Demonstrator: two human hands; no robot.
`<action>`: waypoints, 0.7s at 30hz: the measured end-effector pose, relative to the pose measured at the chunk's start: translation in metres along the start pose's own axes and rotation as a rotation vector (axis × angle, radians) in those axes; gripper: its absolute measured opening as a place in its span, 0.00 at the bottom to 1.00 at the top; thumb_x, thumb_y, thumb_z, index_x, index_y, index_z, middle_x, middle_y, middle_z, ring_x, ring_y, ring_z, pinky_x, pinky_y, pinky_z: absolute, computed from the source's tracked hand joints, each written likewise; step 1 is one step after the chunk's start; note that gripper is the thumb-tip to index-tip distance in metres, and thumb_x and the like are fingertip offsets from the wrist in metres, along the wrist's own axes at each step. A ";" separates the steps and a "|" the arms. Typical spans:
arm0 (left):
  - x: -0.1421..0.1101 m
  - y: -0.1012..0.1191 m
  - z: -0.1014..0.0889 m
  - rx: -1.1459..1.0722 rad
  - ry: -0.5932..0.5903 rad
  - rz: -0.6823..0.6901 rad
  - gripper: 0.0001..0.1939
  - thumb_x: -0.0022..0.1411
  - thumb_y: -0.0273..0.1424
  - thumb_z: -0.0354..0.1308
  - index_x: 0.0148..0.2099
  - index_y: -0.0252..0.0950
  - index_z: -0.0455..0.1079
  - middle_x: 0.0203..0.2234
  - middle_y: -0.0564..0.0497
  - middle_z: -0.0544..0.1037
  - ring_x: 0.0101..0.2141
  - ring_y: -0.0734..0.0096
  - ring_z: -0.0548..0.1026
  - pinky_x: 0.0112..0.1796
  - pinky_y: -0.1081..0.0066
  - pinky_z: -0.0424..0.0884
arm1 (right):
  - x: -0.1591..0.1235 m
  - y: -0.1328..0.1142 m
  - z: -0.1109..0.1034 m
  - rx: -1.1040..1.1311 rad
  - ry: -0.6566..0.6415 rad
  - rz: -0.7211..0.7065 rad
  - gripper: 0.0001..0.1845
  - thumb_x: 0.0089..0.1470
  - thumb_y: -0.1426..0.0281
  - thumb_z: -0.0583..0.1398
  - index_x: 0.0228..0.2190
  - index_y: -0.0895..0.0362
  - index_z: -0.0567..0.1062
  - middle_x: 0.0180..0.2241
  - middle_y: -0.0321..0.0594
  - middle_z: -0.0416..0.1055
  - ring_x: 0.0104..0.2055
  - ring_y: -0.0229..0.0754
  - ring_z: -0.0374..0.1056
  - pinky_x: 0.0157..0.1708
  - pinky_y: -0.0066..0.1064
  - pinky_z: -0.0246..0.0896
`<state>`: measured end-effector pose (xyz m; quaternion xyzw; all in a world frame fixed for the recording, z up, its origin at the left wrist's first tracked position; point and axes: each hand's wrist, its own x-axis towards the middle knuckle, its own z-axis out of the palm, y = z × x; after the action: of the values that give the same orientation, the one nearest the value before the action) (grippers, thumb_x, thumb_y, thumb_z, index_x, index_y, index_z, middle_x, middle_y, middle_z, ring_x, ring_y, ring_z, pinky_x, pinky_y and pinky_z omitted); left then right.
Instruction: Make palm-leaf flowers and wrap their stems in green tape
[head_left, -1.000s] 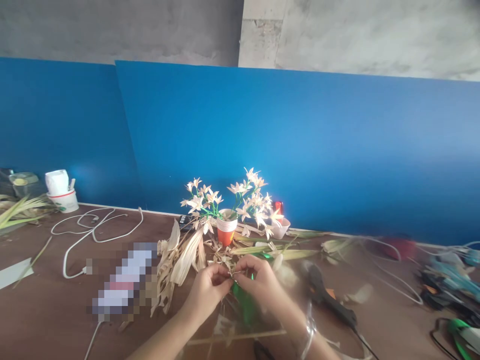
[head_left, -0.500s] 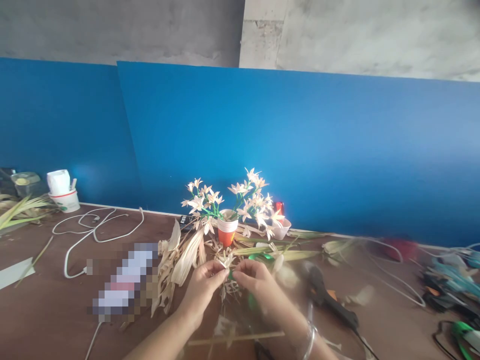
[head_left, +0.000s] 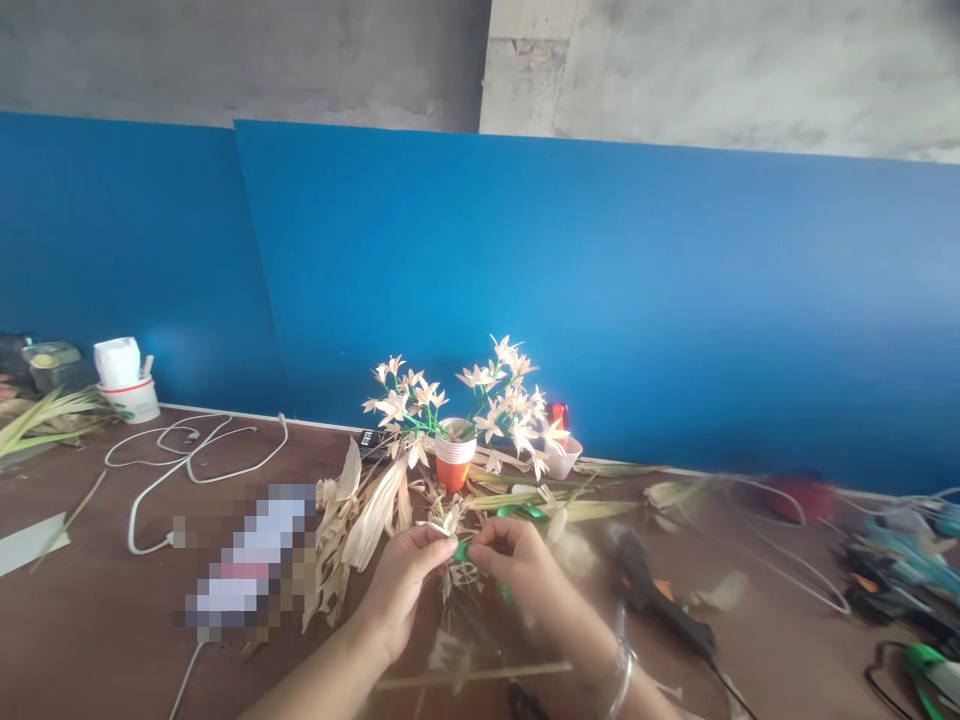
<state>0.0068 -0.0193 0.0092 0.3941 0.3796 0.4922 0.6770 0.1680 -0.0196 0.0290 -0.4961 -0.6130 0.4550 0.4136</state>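
My left hand [head_left: 401,580] is closed in a pinch on a small pale flower [head_left: 449,520] that looks made of dried corn husk. Its petals point up above my fingertips. From the flower's base a short green strip [head_left: 462,551], like tape, spans to my right hand [head_left: 514,555], whose thumb and fingers are pinched on it. Behind my hands, stacked paper cups [head_left: 454,465] hold green-stemmed sprays of similar flowers [head_left: 517,400]. A green loop of tape [head_left: 525,511] lies just beyond my right hand. Husk scraps [head_left: 461,577] lie below my fingers.
Dried husks [head_left: 379,510] are heaped left of the cups. A blurred-out phone-like object [head_left: 255,560] with a white cable [head_left: 139,510] lies further left. On the right rests a black glue gun [head_left: 656,595] with a cord. A blue partition [head_left: 600,300] stands behind the table.
Both hands stay nearly in place, still pinched. The flower has turned slightly, and more of the green strip shows between my fingertips. The green loop behind has shifted a little.
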 end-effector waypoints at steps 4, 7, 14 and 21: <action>0.003 0.000 -0.002 0.026 -0.005 -0.026 0.09 0.44 0.34 0.65 0.26 0.33 0.72 0.21 0.53 0.74 0.28 0.69 0.69 0.33 0.70 0.60 | 0.002 0.004 0.000 -0.036 0.021 -0.018 0.08 0.43 0.67 0.63 0.18 0.57 0.72 0.19 0.32 0.65 0.23 0.35 0.58 0.24 0.27 0.51; 0.003 0.004 -0.002 0.040 -0.048 -0.026 0.09 0.44 0.34 0.66 0.25 0.33 0.71 0.20 0.53 0.74 0.27 0.70 0.68 0.33 0.70 0.60 | 0.002 0.005 -0.003 -0.028 -0.013 0.028 0.09 0.44 0.67 0.62 0.19 0.57 0.72 0.18 0.32 0.64 0.22 0.34 0.57 0.23 0.27 0.51; -0.002 0.015 -0.002 0.000 -0.203 -0.085 0.08 0.47 0.33 0.65 0.29 0.34 0.73 0.25 0.52 0.75 0.31 0.68 0.70 0.34 0.70 0.60 | -0.005 -0.008 -0.009 0.155 -0.062 -0.148 0.18 0.50 0.69 0.60 0.44 0.53 0.69 0.38 0.38 0.67 0.41 0.41 0.63 0.40 0.32 0.59; -0.001 0.014 -0.002 0.128 -0.221 -0.085 0.09 0.46 0.32 0.66 0.24 0.33 0.71 0.19 0.56 0.72 0.26 0.74 0.66 0.31 0.73 0.58 | -0.011 -0.013 -0.002 -0.046 -0.039 -0.245 0.10 0.48 0.75 0.59 0.35 0.55 0.68 0.33 0.34 0.66 0.34 0.38 0.61 0.36 0.30 0.59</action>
<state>-0.0001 -0.0168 0.0210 0.4719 0.3498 0.3913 0.7083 0.1691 -0.0316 0.0418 -0.4180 -0.6872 0.3962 0.4427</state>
